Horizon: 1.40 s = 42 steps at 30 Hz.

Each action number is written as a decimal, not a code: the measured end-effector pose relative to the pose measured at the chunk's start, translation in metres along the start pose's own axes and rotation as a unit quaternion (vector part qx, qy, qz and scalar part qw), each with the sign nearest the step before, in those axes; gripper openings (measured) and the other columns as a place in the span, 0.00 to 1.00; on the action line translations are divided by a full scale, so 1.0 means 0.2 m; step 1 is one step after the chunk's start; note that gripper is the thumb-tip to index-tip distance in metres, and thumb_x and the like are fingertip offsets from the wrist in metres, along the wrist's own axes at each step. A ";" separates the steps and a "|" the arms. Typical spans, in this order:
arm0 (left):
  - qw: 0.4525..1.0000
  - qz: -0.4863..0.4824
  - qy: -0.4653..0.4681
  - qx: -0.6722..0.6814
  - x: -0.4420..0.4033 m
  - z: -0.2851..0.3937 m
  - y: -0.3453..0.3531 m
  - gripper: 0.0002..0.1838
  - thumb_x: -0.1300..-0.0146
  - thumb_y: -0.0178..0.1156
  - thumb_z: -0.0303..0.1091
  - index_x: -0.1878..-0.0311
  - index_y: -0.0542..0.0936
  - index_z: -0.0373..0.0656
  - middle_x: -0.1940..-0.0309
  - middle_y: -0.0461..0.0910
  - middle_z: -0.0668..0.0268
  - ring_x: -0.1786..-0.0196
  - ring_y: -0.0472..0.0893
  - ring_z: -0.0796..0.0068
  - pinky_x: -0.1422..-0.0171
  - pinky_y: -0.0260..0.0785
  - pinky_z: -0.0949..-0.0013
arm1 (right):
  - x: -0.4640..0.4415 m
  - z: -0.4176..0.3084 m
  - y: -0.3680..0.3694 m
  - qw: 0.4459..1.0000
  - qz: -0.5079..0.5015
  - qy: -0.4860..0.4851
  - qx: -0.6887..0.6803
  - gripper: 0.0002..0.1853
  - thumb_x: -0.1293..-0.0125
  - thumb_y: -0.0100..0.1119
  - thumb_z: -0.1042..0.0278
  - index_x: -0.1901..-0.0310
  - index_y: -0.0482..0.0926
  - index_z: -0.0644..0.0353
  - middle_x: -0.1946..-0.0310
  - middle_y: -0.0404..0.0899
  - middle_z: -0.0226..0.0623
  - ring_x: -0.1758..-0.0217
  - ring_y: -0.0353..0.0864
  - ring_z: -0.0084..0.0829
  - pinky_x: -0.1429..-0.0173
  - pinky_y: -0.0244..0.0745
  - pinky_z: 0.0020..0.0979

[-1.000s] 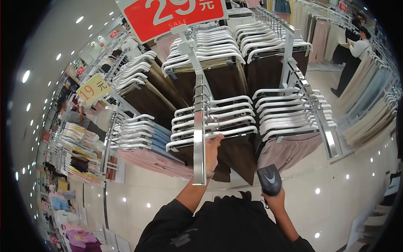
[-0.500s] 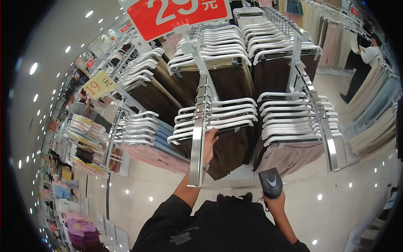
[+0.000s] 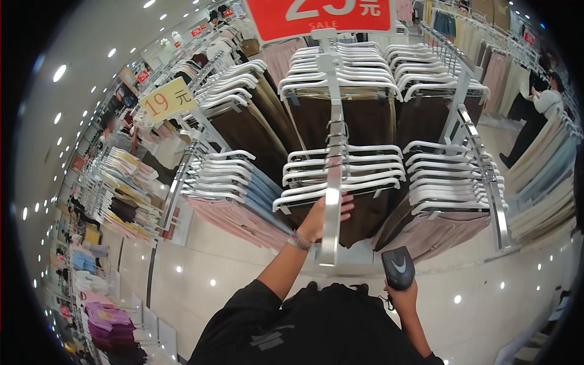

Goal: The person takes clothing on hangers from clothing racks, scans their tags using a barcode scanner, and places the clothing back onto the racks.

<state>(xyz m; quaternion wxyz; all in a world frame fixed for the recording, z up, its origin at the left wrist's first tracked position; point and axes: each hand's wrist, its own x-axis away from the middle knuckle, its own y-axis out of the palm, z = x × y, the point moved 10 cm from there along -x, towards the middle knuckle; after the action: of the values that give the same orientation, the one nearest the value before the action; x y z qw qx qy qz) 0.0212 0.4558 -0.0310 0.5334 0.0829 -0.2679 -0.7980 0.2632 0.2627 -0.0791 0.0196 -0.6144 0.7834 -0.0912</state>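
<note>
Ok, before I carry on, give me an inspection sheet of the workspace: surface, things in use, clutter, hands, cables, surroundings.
Surface: no tabletop seen; a metal centre rail over a pale, glossy floor.
Job's things: brown garments on white hangers; dark handheld device.
Clutter: pink garments hang close by on the right.
Hands: left hand open, fingers spread at the brown garments, contact unclear; right hand grips the handheld device.
Cables: thin dark cord beside the right hand.
Surroundings: red sale sign above, yellow sign to the left, people further off on both sides.
</note>
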 end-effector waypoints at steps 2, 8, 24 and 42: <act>0.999 -0.006 -0.039 -0.023 0.08 0.03 0.02 0.22 0.29 0.53 0.37 0.36 0.67 0.38 0.40 0.72 0.58 0.41 0.76 0.66 0.40 0.71 0.62 | 0.03 -0.01 0.07 1.000 -0.002 0.000 0.003 0.11 0.47 0.67 0.81 0.63 0.75 0.68 0.74 0.80 0.36 0.75 0.81 0.26 0.69 0.74 0.27; 0.997 0.024 -0.039 -0.064 0.37 0.08 -0.43 0.18 0.27 0.52 0.38 0.40 0.72 0.41 0.43 0.76 0.60 0.41 0.76 0.68 0.40 0.70 0.65 | 0.17 -0.04 0.38 1.000 0.002 0.007 0.020 0.12 0.47 0.68 0.80 0.62 0.76 0.68 0.74 0.80 0.36 0.74 0.81 0.26 0.70 0.74 0.27; 0.941 0.286 0.181 0.027 1.19 0.79 -1.70 0.19 0.27 0.51 0.38 0.37 0.68 0.44 0.46 0.75 0.64 0.46 0.78 0.72 0.45 0.68 0.67 | 0.42 -0.50 1.50 0.987 -0.130 -0.049 0.080 0.25 0.53 0.71 0.71 0.51 0.76 0.67 0.60 0.83 0.49 0.55 0.84 0.44 0.50 0.75 0.34; 0.940 0.227 0.217 0.132 0.99 0.88 -1.70 0.17 0.30 0.56 0.34 0.42 0.65 0.45 0.44 0.72 0.60 0.37 0.73 0.59 0.39 0.68 0.61 | 0.65 -0.44 1.40 0.994 -0.050 0.019 0.096 0.24 0.57 0.70 0.79 0.54 0.76 0.67 0.60 0.82 0.43 0.54 0.82 0.36 0.47 0.73 0.33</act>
<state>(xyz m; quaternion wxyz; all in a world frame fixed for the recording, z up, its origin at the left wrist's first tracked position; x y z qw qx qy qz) -0.4095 0.4354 -0.0272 0.7300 0.2607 -0.2602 -0.5757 -0.0501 0.2125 -0.0295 0.0594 -0.6463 0.7395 -0.1788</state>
